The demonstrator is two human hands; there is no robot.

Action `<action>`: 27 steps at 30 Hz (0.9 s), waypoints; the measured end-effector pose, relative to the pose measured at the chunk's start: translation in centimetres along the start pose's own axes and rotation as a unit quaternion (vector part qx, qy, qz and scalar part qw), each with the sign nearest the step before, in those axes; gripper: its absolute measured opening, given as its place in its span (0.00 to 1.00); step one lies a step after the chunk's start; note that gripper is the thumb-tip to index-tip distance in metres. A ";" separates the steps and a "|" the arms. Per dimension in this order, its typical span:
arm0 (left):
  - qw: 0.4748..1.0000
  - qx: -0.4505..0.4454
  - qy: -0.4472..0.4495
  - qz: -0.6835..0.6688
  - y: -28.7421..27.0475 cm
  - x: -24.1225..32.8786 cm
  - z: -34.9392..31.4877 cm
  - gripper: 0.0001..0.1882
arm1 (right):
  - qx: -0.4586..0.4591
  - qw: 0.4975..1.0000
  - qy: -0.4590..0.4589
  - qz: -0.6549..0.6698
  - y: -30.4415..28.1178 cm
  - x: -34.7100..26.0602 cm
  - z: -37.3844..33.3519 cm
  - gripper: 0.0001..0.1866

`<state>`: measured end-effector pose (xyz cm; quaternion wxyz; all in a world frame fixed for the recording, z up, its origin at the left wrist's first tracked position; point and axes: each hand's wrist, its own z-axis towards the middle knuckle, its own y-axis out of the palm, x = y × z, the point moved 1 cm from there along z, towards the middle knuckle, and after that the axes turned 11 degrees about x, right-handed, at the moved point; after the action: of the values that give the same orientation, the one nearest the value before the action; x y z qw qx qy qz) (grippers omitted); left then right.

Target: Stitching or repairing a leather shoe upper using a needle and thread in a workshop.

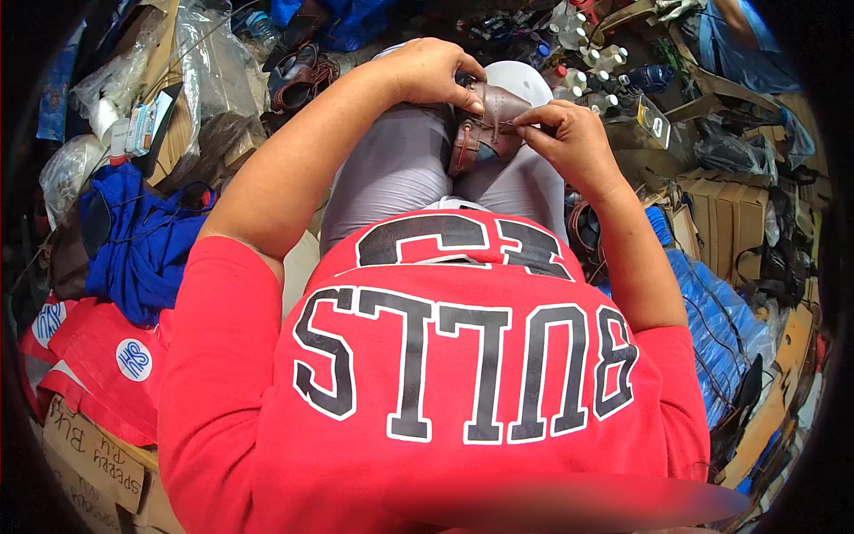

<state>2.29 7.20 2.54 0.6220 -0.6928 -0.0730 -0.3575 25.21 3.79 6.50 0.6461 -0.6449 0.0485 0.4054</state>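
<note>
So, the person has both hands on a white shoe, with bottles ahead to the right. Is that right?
The head view shows the shoe is brown, not white. The left hand and right hand are on it, with bottles ahead to the right.

1 brown leather boat shoe (495, 105) sits in the lap, between the knees, held up at a tilt. Its smooth, rounded leather part faces away from the body; its opening, with a grey-blue interior, lies nearer the body. A reddish-brown lace (463, 148) runs along its left side. Its sole and part of its edges are hidden.
</note>
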 end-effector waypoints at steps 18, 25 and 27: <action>0.997 0.054 0.042 0.025 1.1 0.9 0.0 0.26 | -0.011 0.984 0.054 0.171 3.4 2.9 0.4 0.07; 0.983 0.160 0.040 -0.080 1.5 0.2 -3.4 0.18 | 0.080 0.986 -0.148 0.020 2.9 1.8 -1.6 0.13; 0.979 0.186 0.054 -0.069 0.9 1.3 -5.4 0.21 | 0.073 0.990 -0.118 0.025 3.0 1.7 -2.6 0.15</action>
<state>1.57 1.56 2.39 0.7170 -0.5381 -0.1524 -0.4162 25.81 1.86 2.71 0.6825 -0.5420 0.0173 0.4901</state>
